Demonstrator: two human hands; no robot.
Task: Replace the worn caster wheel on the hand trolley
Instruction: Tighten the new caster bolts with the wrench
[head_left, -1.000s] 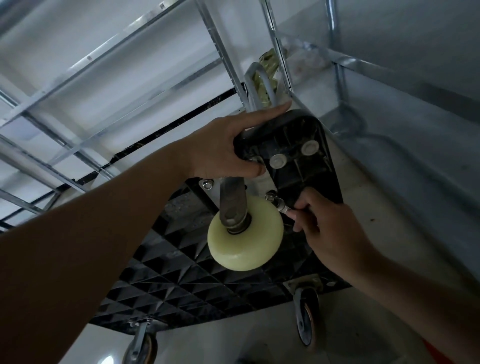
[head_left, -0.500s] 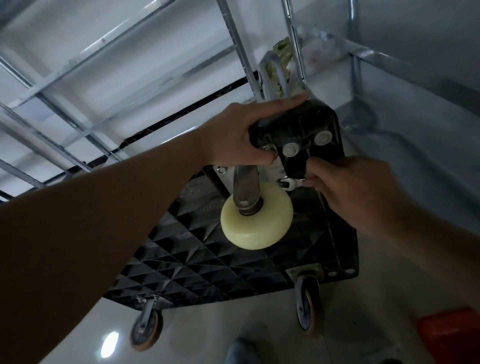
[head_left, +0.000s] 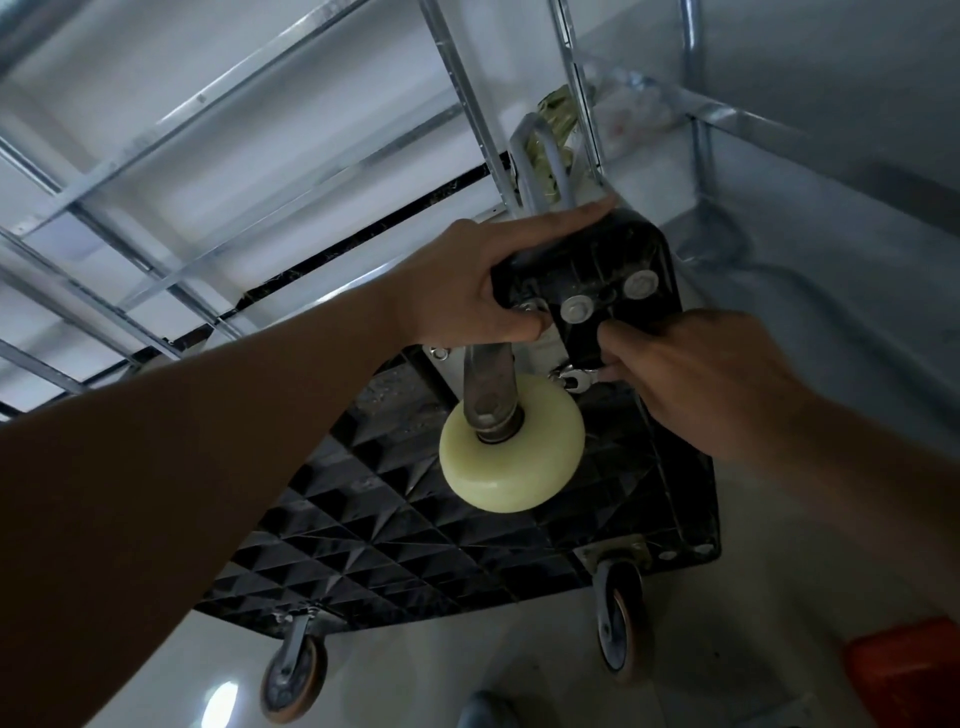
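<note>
The black trolley deck (head_left: 395, 540) is tipped up, its ribbed underside facing me. A pale yellow caster wheel (head_left: 511, 447) in a grey metal fork (head_left: 488, 387) is mounted near the upper corner. My left hand (head_left: 478, 286) grips that top corner of the deck, index finger stretched along the edge. My right hand (head_left: 691, 374) is closed on a small silver wrench (head_left: 574, 376), whose jaw sits on a bolt of the caster's mounting plate just right of the fork.
Two worn brown-rimmed casters (head_left: 293, 673) (head_left: 621, 618) hang at the deck's lower edge. Metal shelf frames (head_left: 156, 130) stand behind. An orange box (head_left: 909, 670) lies on the pale floor at lower right, and a shoe tip (head_left: 483, 709) shows at the bottom.
My right hand rose from below the bolt to beside it, swinging the wrench round. The view shifted, bringing the lower casters and the orange box into frame. The left hand keeps its grip.
</note>
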